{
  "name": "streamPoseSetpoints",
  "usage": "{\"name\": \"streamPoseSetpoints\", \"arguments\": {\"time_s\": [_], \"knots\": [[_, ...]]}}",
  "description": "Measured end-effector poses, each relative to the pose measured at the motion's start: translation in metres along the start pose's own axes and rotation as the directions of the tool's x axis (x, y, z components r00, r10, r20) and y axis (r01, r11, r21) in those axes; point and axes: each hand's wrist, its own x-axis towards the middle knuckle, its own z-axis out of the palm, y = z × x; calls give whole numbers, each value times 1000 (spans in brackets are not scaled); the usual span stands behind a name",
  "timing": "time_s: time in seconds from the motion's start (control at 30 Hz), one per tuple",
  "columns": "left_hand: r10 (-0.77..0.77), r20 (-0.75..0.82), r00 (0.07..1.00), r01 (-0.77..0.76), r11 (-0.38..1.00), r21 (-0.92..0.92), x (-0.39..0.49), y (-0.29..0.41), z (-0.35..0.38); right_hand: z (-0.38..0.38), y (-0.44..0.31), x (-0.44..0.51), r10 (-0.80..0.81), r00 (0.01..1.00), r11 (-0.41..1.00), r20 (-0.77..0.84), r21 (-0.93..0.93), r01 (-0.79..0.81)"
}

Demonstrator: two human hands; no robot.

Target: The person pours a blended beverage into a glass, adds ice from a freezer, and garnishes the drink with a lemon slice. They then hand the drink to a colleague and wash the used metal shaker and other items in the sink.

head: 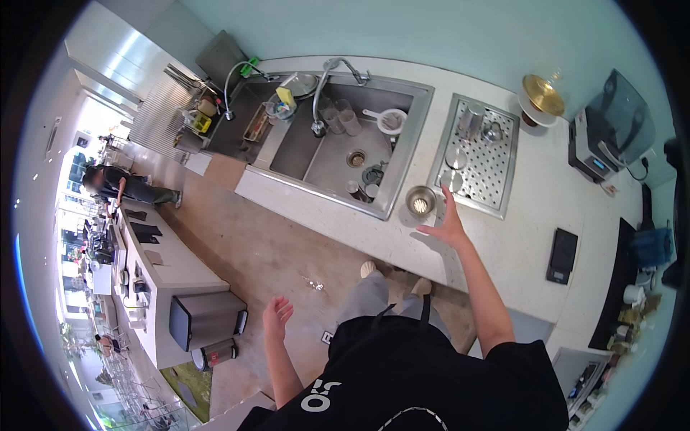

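Note:
My right hand point(448, 223) is spread over the white counter point(485, 237), thumb and fingers apart, just beside a metal cup point(420, 201) that stands near the sink's edge. No grip on the cup shows. Behind it, a perforated metal drain tray point(482, 167) carries a tall metal tumbler point(472, 116), a small shiny metal item point(492, 131) and clear glasses point(456, 158). Away from the counter, my left hand point(278, 318) hangs over the floor with loosely bent fingers, holding nothing. In the steel sink point(329, 156) are clear glasses point(349, 123) and a white-handled strainer point(392, 122).
Two curved faucets point(318, 102) reach over the basins. On the counter's right are a black kitchen scale point(562, 256), a machine with a clear cover point(593, 145) and a gold dish point(543, 95). A trash bin point(207, 320) stands left; a person point(129, 183) bends farther off.

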Motion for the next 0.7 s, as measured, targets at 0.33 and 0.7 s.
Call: {"name": "streamPoseSetpoints", "arguments": {"time_s": [0.33, 0.7], "knots": [[208, 76, 975, -219, 956, 196, 77, 135, 105, 48, -32, 11, 244, 968, 968, -50, 68, -241], [426, 900, 96, -989, 139, 40, 270, 333, 574, 124, -146, 51, 291, 899, 953, -327, 21, -301]]}}
